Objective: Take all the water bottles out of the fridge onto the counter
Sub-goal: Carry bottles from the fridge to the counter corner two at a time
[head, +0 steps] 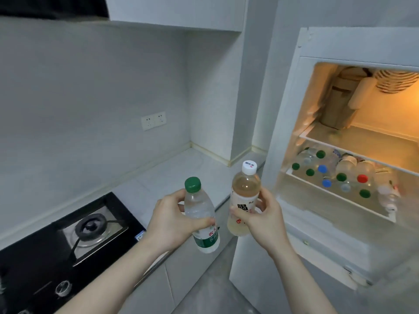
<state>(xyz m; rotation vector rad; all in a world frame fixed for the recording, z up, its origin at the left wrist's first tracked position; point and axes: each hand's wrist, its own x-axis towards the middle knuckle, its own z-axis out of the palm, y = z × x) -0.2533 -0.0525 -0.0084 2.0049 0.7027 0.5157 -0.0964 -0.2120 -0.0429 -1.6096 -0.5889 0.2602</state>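
Observation:
My left hand grips a clear water bottle with a green cap and green label, held upright over the counter's front edge. My right hand grips a bottle of pale yellowish drink with a white cap, just left of the fridge. The open fridge is lit inside. On its lower shelf stand several bottles with green, blue, red and white caps. The pale counter runs from the stove to the corner.
A black gas stove with one burner and knobs is set into the counter at the left. A wall socket sits above the counter. A brown paper-like bundle lies on the fridge's upper shelf. Grey floor shows below between cabinets and fridge.

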